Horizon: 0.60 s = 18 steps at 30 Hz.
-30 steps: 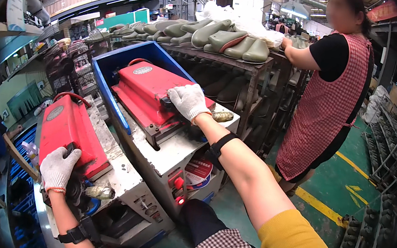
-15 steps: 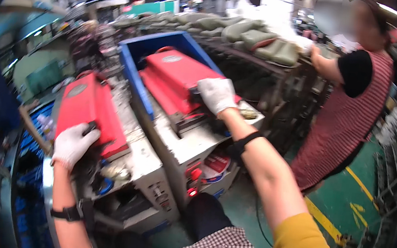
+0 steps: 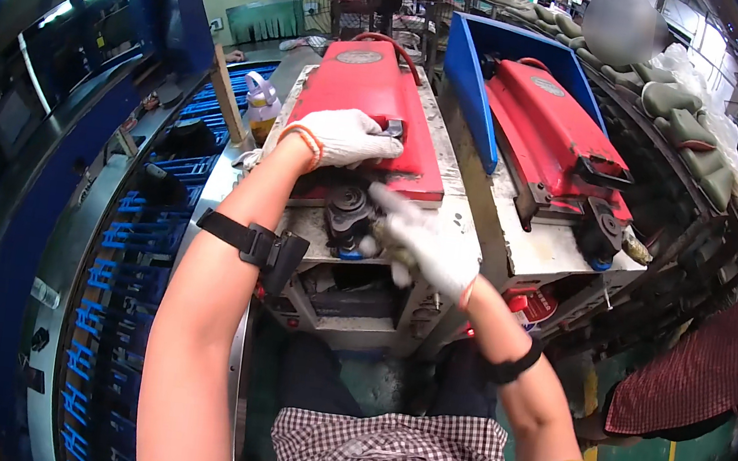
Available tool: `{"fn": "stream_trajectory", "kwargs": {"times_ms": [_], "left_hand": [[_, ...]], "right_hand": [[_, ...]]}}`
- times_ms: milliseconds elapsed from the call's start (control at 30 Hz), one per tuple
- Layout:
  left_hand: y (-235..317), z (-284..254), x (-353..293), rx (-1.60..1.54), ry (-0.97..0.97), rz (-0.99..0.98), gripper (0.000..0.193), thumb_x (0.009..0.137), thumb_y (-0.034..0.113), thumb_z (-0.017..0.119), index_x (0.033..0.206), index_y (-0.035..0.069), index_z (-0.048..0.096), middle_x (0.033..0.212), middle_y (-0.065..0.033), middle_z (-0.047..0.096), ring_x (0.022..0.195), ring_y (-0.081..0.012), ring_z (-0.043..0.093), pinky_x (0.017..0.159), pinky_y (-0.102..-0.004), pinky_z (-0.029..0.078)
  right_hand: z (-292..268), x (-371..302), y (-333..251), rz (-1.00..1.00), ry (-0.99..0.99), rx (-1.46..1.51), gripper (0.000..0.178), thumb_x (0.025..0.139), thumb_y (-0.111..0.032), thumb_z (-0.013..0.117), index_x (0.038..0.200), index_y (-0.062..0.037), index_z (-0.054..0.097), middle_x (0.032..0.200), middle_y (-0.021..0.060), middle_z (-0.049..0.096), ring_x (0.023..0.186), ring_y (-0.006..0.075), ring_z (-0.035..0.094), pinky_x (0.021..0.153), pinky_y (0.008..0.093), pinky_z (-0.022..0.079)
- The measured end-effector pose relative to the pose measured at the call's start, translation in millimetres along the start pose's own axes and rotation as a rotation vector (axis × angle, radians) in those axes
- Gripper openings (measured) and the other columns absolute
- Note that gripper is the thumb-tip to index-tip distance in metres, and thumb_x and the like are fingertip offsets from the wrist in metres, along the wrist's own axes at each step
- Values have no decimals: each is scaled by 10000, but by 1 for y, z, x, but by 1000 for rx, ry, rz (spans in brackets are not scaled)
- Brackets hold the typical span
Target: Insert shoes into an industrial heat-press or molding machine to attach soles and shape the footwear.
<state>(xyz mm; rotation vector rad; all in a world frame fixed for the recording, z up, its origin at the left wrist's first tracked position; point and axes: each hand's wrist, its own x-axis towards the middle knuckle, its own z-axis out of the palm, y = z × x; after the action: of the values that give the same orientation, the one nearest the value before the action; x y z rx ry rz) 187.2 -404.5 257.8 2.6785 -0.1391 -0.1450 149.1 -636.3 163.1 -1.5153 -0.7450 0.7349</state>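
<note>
Two machines stand side by side, each with a red cover. My left hand [image 3: 343, 138], in a white knit glove, lies on the left red cover [image 3: 365, 78] with its fingers curled round the black handle [image 3: 394, 129]. Smeared by motion, my gloved right hand [image 3: 429, 249] is at that machine's front edge, just right of a black round fitting [image 3: 348, 212]. A small olive-coloured lump shows by its fingers; whether they hold it I cannot tell. The right red cover [image 3: 548, 119] is down, its black handle [image 3: 603, 174] untouched.
A blue guard [image 3: 472, 82] surrounds the right machine's back. Left is a rack of blue bars [image 3: 96, 317]; a bottle with a lilac top [image 3: 262, 99] stands beside the left cover. Olive padded pieces [image 3: 670, 102] line a shelf at right, near a co-worker in a red checked apron [image 3: 678, 374].
The view has swung left. My right hand has left the right cover's handle and come over to the left machine's front. My left hand stays at the left cover's handle.
</note>
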Motion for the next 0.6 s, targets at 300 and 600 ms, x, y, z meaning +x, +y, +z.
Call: {"fn": "stream_trajectory", "kwargs": {"times_ms": [300, 600], "left_hand": [[5, -11, 3, 15, -62, 86, 537, 939, 558, 670, 1052, 37, 734, 782, -78, 684, 697, -179, 642, 708, -340, 504], [16, -70, -4, 210, 362, 233, 374, 865, 397, 769, 1046, 71, 770, 907, -137, 756, 852, -248, 732, 828, -363, 565]], "right_hand": [[113, 15, 29, -262, 149, -517, 771, 1034, -354, 612, 1675, -204, 210, 1255, 305, 682, 1123, 469, 683, 959, 493, 548], [42, 7, -7, -759, 327, -722, 263, 961, -143, 685, 1220, -103, 712, 966, 150, 704, 913, 358, 702, 822, 458, 563]]}}
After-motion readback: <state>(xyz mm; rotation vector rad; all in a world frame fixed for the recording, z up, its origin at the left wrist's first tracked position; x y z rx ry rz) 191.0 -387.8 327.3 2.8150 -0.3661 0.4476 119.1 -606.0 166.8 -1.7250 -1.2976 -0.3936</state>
